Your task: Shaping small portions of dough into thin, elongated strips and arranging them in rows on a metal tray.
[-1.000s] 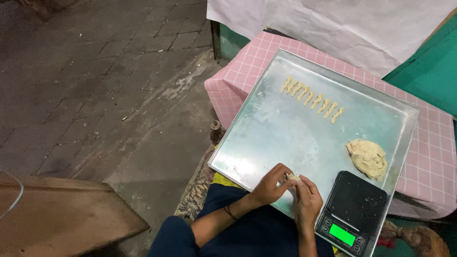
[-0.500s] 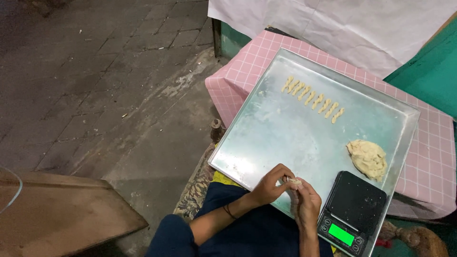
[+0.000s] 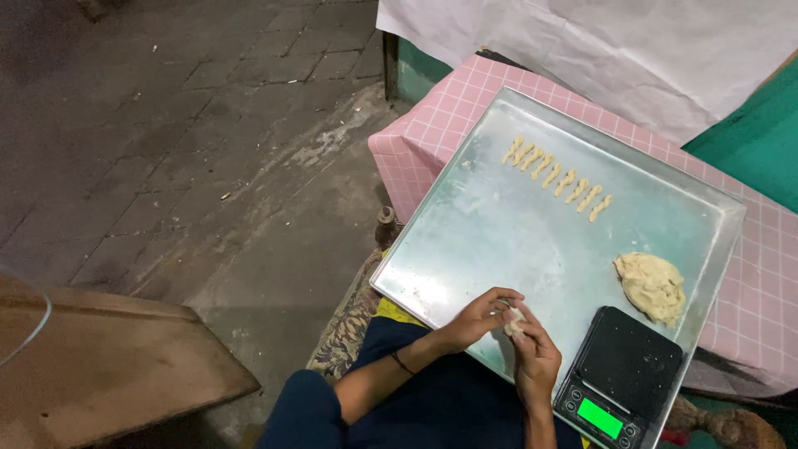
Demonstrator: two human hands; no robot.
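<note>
On the large metal tray (image 3: 499,241) lie three sorts of dough. Farthest from me, one row of nine small twisted dough pieces (image 3: 556,177) runs slantwise near the far edge, each just beside its neighbour. Toward the right edge sits one lump of dough (image 3: 651,287), pale yellow and rough in outline, well apart from the row. One small bit of dough (image 3: 514,321) is at the near edge, between my hands. One black digital scale (image 3: 619,378), its green display lit, rests on the near right corner of the tray, just beside the lump; its platform carries nothing.

My left hand (image 3: 480,317) is curled with the fingers closed narrowly round the small bit of dough from the left. My right hand (image 3: 536,359) meets it from below and to the right, the fingertips pressed to the same bit, so that both hands hold it together above the near rim of the tray. How much of the bit the fingers hide I cannot tell. A thin dark band circles my left wrist.

Beneath the tray, one pink checked cloth (image 3: 432,125) covers the table. One white sheet (image 3: 598,50) hangs behind it. One wooden board (image 3: 108,366) lies on the stone floor at lower left, well apart from the tray.
</note>
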